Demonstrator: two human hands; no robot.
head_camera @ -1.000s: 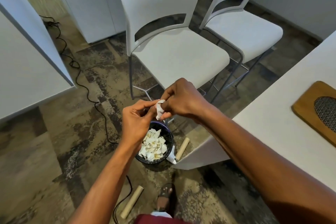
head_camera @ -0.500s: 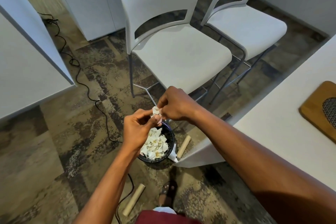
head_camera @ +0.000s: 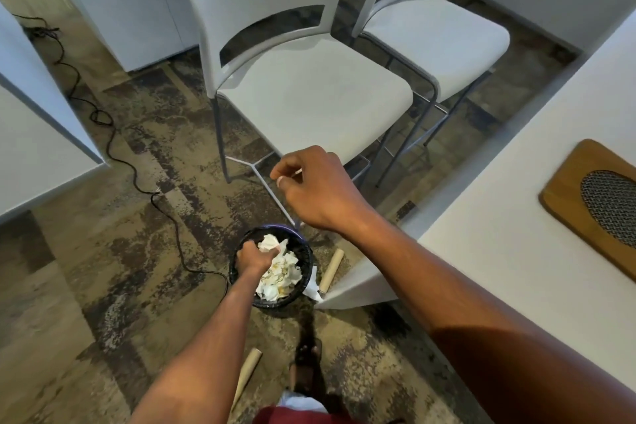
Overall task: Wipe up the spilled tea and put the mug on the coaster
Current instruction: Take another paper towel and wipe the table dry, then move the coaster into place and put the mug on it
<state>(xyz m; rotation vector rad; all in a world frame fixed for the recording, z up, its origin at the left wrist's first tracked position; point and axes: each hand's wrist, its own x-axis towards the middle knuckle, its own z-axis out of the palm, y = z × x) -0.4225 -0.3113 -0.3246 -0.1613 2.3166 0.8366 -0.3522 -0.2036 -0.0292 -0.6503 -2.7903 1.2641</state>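
Note:
My left hand [head_camera: 253, 256] reaches down into a small black waste bin [head_camera: 307, 253] on the floor and is closed on a crumpled white tissue [head_camera: 270, 242] on top of several other used tissues. My right hand [head_camera: 316, 189] hovers above the bin with its fingers curled together, and I see nothing clearly held in it. The wooden coaster [head_camera: 578, 189] with a round mesh centre lies on the white table [head_camera: 499, 234] at the right edge. The mug is out of view.
Two white chairs [head_camera: 309, 107] [head_camera: 440, 34] stand just beyond the bin. A black cable [head_camera: 110, 134] snakes over the floor on the left. Cardboard tubes [head_camera: 331, 268] [head_camera: 247, 372] lie beside and in front of the bin. My sandalled foot [head_camera: 306, 368] is below it.
My hands have separated. The left one went down into the bin with the tissue, while the right one stayed up without it.

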